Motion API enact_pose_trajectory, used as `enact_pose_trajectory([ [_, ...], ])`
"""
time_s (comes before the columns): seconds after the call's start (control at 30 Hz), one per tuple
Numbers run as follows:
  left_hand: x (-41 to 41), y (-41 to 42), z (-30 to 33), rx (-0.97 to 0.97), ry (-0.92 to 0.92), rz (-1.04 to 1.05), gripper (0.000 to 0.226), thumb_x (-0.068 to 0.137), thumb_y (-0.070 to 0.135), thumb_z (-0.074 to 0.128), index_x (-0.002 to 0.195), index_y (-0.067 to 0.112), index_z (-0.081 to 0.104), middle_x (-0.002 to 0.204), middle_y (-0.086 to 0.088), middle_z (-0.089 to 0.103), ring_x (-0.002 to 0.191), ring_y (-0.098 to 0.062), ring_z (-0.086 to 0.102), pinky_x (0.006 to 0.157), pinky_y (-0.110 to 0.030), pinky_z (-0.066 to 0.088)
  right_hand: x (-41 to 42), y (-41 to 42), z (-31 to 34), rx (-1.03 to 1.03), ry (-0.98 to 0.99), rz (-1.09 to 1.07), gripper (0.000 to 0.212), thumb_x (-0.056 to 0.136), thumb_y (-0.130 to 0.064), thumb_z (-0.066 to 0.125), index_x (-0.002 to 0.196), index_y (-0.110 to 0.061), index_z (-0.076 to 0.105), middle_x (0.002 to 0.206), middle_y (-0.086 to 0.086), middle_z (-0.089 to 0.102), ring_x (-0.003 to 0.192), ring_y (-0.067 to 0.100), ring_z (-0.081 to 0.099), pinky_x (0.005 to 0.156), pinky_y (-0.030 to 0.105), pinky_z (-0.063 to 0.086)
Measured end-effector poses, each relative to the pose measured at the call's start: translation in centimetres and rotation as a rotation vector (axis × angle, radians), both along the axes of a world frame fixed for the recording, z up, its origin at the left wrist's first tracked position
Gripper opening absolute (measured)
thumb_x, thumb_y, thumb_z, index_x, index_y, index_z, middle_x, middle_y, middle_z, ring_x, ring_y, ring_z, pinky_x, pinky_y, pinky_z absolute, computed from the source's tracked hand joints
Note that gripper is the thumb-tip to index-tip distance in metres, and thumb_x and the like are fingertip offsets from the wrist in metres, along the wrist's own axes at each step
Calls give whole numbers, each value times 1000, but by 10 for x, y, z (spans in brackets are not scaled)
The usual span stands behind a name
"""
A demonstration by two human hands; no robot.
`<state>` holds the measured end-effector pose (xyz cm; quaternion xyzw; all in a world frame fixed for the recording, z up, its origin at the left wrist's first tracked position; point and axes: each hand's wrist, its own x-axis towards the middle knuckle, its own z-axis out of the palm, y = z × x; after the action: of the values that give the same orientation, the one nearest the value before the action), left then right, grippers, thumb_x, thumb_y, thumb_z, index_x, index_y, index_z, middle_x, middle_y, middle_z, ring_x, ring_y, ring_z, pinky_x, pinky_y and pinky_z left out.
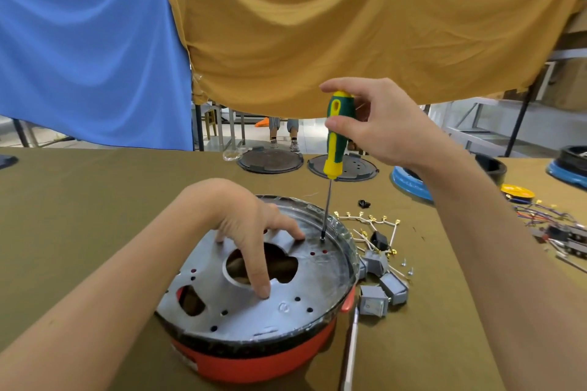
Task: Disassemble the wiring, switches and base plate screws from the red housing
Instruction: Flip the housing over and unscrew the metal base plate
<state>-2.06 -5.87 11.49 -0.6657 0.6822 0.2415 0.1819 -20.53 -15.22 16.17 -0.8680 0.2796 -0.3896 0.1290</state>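
Backdrop: blue cloth (89,51) and mustard cloth (365,35) hang across the upper frame.
Surface: olive-brown surface (95,200) fills the lower half.
Red housing (254,359): lower centre, grey base plate (305,282) on top.
Left hand (244,228): fingers spread straight, tips pressing the plate.
Right hand (381,124): fingers clasp the screwdriver (336,133), upright, tip on the plate's far rim.
Removed parts: grey switches (381,292), white wiring (371,225), screws (408,267), right of the housing.
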Motion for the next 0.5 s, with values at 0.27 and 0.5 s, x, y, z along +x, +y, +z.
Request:
enact_pose_trajectory([
  [0.27, -3, 3, -1, 10, -60, -46, 107, 67, 53, 86, 143, 67, 13, 155, 22, 10, 147, -24, 21, 110, -53, 41, 9, 7, -10, -2, -18, -84, 32, 94, -44, 63, 121, -29, 56, 91, -3, 47, 73, 11, 49, 64, 20, 41],
  [0.5, -5, 2, -2, 27, -70, -37, 107, 67, 53, 86, 139, 73, 9, 158, 20, 3, 149, -26, 16, 111, -54, 39, 10, 9, -5, -79, -58, -136, 48, 92, -34, 70, 137, -22, 57, 106, -4, 57, 94, 17, 55, 85, 29, 47],
])
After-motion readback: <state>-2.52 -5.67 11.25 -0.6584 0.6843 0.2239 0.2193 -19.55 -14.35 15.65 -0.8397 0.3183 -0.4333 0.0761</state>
